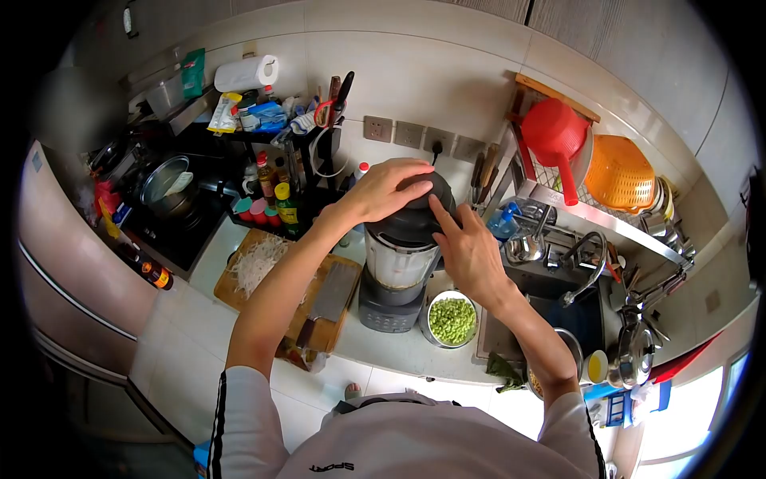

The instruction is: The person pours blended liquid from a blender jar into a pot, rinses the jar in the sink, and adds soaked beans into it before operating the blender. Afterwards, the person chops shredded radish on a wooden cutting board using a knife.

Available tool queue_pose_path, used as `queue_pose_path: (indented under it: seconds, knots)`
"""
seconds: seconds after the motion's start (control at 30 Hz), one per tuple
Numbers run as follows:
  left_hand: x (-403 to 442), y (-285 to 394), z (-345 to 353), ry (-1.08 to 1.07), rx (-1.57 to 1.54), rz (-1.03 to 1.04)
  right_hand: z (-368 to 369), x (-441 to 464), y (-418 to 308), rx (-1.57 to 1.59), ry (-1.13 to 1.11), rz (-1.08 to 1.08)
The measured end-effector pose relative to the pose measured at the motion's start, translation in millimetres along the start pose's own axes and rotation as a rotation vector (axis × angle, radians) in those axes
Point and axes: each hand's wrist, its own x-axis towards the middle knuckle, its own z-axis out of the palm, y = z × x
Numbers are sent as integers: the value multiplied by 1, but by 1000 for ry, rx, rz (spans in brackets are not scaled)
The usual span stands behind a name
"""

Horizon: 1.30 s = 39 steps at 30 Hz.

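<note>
A blender with a black lid [407, 224], a clear jar [392, 263] and a dark base [387, 306] stands on the counter in front of me. My left hand [392, 190] grips the lid from the left, its fingers laid over the top. From the right, my right hand [472, 254] holds the lid's edge, index finger stretched along it and the other fingers bent. Some pale content shows low in the jar. Close to the base, on its right, is a bowl [431, 334] of small green pieces that look like chopped beans [452, 319].
Left of the blender, a wooden cutting board [319, 339] bears a cleaver [335, 291] and white shreds [259, 263]. Further left is a stove with a pot [169, 188]. A sink [511, 331] lies right, under a rack holding a red colander [552, 134] and an orange basket [621, 172].
</note>
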Motion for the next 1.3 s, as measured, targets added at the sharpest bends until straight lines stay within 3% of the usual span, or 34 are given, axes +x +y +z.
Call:
queue_pose_path:
  seconds: [0.4,0.5,0.67,0.77,1.0,1.13,1.23,1.3]
  knots:
    - [-18,-7,13,-63,107,1,15,-13,16,5,-140,-16]
    - [-15,-5,14,-78,113,-40,14,-30,35,-39,123,-8]
    - [-17,0,14,-87,115,-78,40,-51,65,577,0,200]
    - [-17,6,17,-49,129,-125,37,-50,71,534,25,208]
    - [-25,33,45,147,663,-270,64,-44,110,778,245,302]
    - [-25,37,51,181,756,-255,71,-45,108,906,298,316]
    - [-24,36,51,177,758,-253,83,-47,115,1225,176,425]
    - [-24,38,51,169,783,-270,88,-48,114,1220,227,401]
